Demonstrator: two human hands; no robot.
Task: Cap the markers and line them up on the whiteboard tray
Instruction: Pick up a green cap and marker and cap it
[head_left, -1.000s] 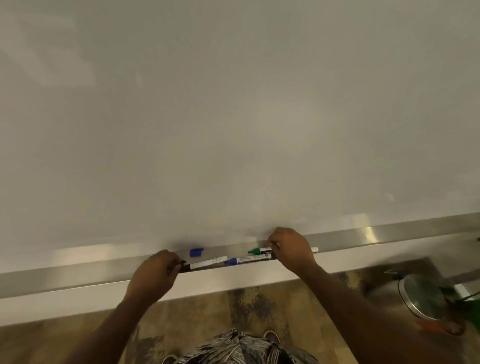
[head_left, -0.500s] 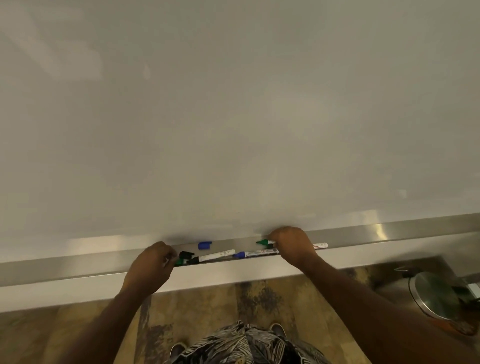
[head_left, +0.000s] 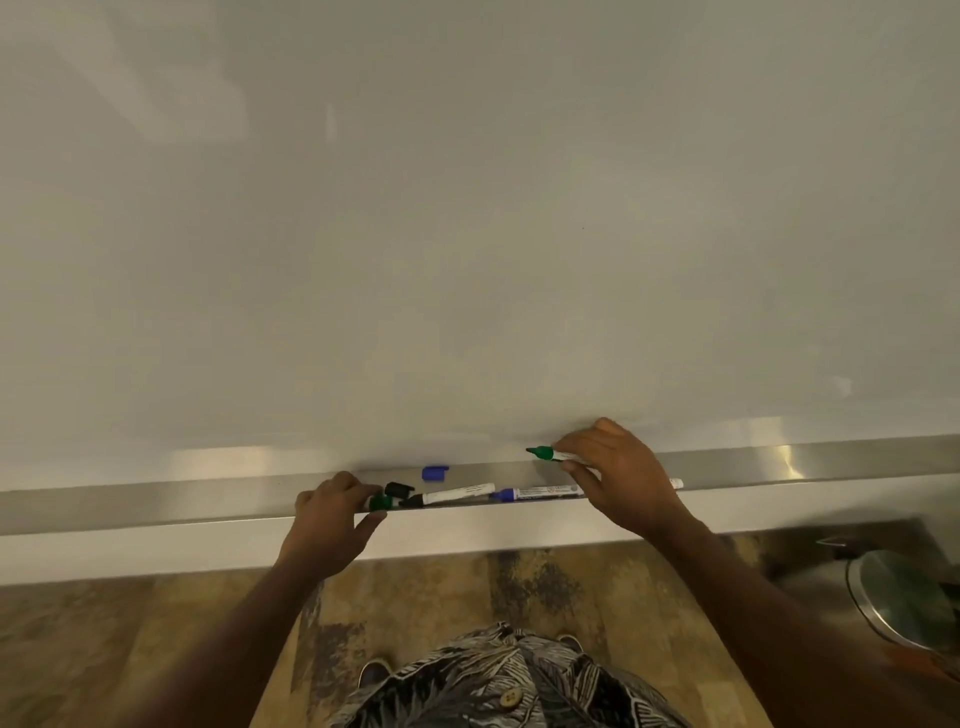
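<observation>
A metal whiteboard tray (head_left: 156, 501) runs across the view below the whiteboard (head_left: 467, 234). My right hand (head_left: 618, 480) grips an uncapped green marker (head_left: 545, 453), lifted slightly above the tray with its tip pointing left. My left hand (head_left: 332, 512) pinches a green cap (head_left: 379, 502) at the tray's front edge. On the tray lie a loose black cap (head_left: 399, 489), a loose blue cap (head_left: 434, 472), an uncapped black marker (head_left: 452, 494) and an uncapped blue marker (head_left: 540, 491), whose right end passes under my right hand.
Below the tray is a white wall strip, then a wooden floor (head_left: 104, 649). A round metal bin lid (head_left: 904, 597) stands at the lower right. My patterned shirt and shoes show at the bottom centre.
My right hand has raised the green marker off the tray. My left hand has pinched the green cap, uncovering the black cap beside it. The camera has tilted down a little.
</observation>
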